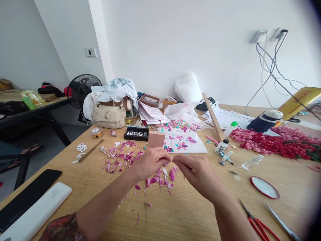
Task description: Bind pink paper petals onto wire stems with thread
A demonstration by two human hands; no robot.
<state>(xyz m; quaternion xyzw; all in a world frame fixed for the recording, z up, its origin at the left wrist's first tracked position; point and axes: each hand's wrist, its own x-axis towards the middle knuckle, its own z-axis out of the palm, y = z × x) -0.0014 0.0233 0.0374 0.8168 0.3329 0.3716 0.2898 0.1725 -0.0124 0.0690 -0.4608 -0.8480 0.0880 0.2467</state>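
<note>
My left hand (151, 161) and my right hand (197, 170) meet above the wooden table (190, 214), fingertips pinched together on a small thin piece I cannot make out. Just beneath them lies a scatter of pink petals (160, 180). More pink petals (120, 157) are spread to the left. Behind the hands lies a white sheet with pink flowers (184, 142) on it, and a small wooden block (156, 139) stands beside that.
Red-handled scissors (258, 224) and tweezers (281, 222) lie at the right front, near a red-rimmed lid (264, 187). A heap of red flowers (273, 142) fills the right. Glue bottle (222, 146), black box (136, 134), cream handbag (109, 116) and fan (81, 88) stand behind. Black and white cases (32, 204) lie left.
</note>
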